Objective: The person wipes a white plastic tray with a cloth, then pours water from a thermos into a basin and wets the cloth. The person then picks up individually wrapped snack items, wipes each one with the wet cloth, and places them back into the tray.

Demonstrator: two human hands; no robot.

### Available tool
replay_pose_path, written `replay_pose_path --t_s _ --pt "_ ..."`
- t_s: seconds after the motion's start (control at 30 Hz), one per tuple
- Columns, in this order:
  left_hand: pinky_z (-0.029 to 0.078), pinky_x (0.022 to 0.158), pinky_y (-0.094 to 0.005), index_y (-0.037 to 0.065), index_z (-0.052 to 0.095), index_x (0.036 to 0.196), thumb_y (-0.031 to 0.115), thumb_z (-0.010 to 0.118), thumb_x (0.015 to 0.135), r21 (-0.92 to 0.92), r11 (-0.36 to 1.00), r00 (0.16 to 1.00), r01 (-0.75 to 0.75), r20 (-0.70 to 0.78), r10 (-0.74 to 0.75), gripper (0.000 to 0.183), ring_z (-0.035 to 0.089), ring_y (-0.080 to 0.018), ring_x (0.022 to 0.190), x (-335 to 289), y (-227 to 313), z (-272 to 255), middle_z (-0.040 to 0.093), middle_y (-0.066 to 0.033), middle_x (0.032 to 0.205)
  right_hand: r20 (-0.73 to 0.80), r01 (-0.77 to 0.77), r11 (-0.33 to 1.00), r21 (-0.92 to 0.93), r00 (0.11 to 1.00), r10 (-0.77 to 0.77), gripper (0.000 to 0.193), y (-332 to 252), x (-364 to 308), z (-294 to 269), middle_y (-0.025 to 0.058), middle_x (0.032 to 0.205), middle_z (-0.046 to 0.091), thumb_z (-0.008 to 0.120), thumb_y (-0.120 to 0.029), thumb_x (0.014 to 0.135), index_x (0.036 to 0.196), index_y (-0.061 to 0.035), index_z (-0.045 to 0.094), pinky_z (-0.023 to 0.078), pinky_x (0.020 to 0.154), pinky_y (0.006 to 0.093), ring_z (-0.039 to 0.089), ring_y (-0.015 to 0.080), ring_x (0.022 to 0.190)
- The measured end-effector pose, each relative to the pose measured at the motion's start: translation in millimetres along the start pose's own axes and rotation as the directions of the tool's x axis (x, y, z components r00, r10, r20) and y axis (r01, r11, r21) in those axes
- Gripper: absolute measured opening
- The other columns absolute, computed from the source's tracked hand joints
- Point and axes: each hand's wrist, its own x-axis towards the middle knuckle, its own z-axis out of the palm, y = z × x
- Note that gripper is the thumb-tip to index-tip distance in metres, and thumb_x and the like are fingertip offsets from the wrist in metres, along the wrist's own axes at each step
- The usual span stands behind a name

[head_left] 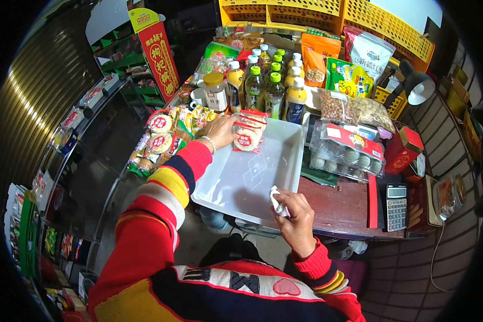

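Note:
My left hand (220, 134) reaches to the far left part of a white plastic tray (220, 193). Its fingers close on the left edge of clear, red-trimmed packets of round white rice crackers (247, 140) that lie at the tray's far end. A white crumpled tissue (277, 200) is pinched in my right hand (296, 217), over the tray's near right rim. More snack packets (161, 134) are heaped left of the tray, some with round white crackers and some in green wrappers.
Behind the tray stand several drink bottles (274, 92) and a yellow-lidded jar (215, 92). To the right are egg cartons (346, 153), bagged nuts (338, 107), a calculator (396, 206) and a desk lamp (417, 86). Yellow crates (389, 29) rise at the back.

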Motion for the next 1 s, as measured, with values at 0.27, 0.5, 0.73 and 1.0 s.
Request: replay_pose_path --t_s 0.27,0.5,0.73,1.0 --pt "0.050 0.085 -0.0457 0.012 0.059 0.121 0.026 0.080 0.073 -0.035 0.999 0.997 0.008 -0.081 -0.011 0.054 0.063 -0.0362 0.098 -6.6 7.0 -8.1 0.067 -0.0159 0.101 -0.017 -0.007 1.000 -0.019 1.000 0.007 0.036 -1.0 1.8 1.6 0.0152 0.105 0.069 0.075 0.008 0.068 0.102 -0.0017 0.067 0.051 0.079 0.0361 0.064 0.0302 0.092" --pt "0.051 0.084 -0.0421 0.006 0.067 0.104 0.020 0.075 0.078 -0.053 0.997 0.963 0.050 -0.261 -0.062 0.030 0.065 -0.0350 0.098 -52.0 -0.4 -69.5 0.069 -0.0150 0.103 -0.017 -0.010 1.000 0.005 1.000 0.010 0.037 -1.7 0.9 2.6 0.0171 0.106 0.068 0.071 0.009 0.068 0.103 -0.0005 0.066 0.050 0.082 0.0382 0.063 0.0332 0.093" --pt "0.053 0.075 -0.0484 0.006 0.068 0.092 0.044 0.068 0.083 0.174 0.747 0.725 0.641 -0.455 -0.517 0.039 0.067 -0.0382 0.088 -141.6 -91.6 -131.6 0.070 -0.0191 0.092 -0.020 -0.013 1.000 0.026 1.000 0.013 0.037 1.3 -0.4 4.2 0.0174 0.105 0.069 0.070 0.009 0.068 0.103 0.0000 0.067 0.050 0.082 0.0379 0.064 0.0327 0.093" --pt "0.052 0.080 -0.0495 0.003 0.069 0.099 0.060 0.062 0.084 -0.038 0.630 0.605 0.776 -0.240 -0.759 0.059 0.067 -0.0407 0.092 -169.2 -114.9 -117.9 0.070 -0.0225 0.097 -0.005 -0.032 0.999 0.029 0.999 0.032 0.037 0.7 -0.9 7.7 0.0172 0.105 0.069 0.070 0.010 0.069 0.104 0.0001 0.067 0.050 0.083 0.0374 0.064 0.0326 0.094"
